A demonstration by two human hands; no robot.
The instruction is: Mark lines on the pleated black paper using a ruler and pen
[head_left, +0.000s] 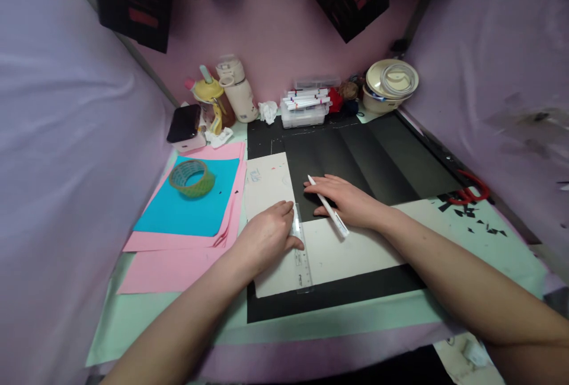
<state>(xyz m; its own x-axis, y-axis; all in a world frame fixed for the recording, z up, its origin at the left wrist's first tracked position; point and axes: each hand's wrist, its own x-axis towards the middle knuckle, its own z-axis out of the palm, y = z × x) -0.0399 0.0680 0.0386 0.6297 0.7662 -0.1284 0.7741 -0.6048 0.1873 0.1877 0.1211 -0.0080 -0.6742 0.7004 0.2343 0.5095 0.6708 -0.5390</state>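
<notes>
Left hand (271,231) lies flat, fingers together and pressing down on the clear ruler (301,248), which it pins at its upper end against the white card (347,248). That ruler runs lengthwise away from the person — its long axis nearly straight up and down in the head view, tilted slightly so the far end leans left. Its near end reaches almost to the card's lower edge, free of any hand.

Right hand (351,201) rests palm down just beyond and to the right of the ruler, on the edge where the card meets the black sheet (377,159). A white pen (328,214) lies slanted under its fingers, tip pointing up and left, cap end toward the wrist; the grip looks loose, the fingers spread rather than curled around it. The pen tip sits a little to the right of the ruler's far end — near, not touching.

Of the 2 hands, the left is the one on the ruler; the right is nearer the black sheet. To the left on the counter (146,308), a roll of tape (192,177) sits on a blue sheet (186,207) stacked over pink paper (169,266). Red scissors (469,192) lie well apart at the right.
</notes>
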